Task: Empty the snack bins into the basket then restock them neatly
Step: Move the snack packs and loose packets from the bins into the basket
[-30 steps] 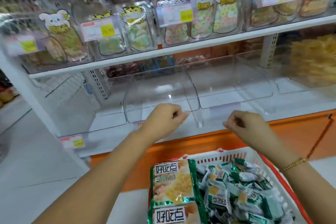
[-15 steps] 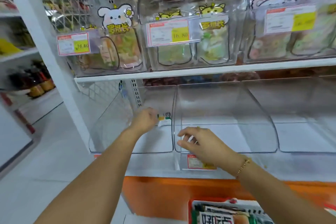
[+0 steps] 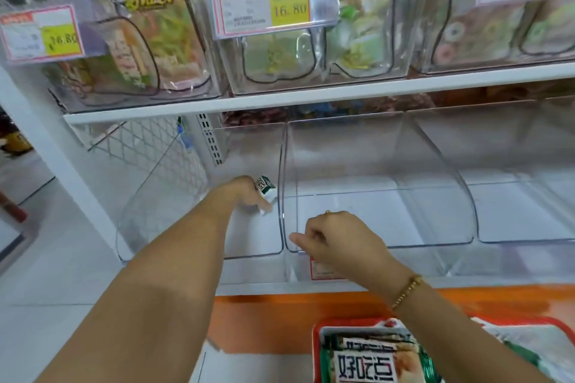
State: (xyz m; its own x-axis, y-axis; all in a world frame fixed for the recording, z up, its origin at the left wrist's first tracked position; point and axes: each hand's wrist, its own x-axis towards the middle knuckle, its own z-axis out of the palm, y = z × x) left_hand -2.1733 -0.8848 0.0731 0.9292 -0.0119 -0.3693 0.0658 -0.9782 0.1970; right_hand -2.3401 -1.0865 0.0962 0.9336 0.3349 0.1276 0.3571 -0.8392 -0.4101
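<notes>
Plastic, clear all through, forms the left bin (image 3: 186, 196) on the lower shelf, and your left hand (image 3: 247, 196) is reached deep inside it. Its fingers are curled around a small green-and-white snack packet (image 3: 265, 185), which pokes out above the knuckles close to the bin's right wall. Above this, the white upper shelf (image 3: 311, 96) carries bins of bear-printed pouches, with a price tag (image 3: 264, 5) reading 16.80 clipped in front. Just right of your left hand stands the middle bin (image 3: 357, 171), touching the left bin side by side. Your right hand (image 3: 339, 239) sits at its front lip with the fingers curled in and the thumb pointing left; whether it really clasps the lip cannot be made out. A ring (image 3: 327, 212) shows on that hand, a gold bracelet (image 3: 407, 291) on the wrist. A red-edged label (image 3: 320, 272) peeks out beneath the hand. Below your right forearm lies the red basket (image 3: 315, 342), holding a large green snack bag (image 3: 367, 365). Farthest right is a third clear bin (image 3: 513, 196).
</notes>
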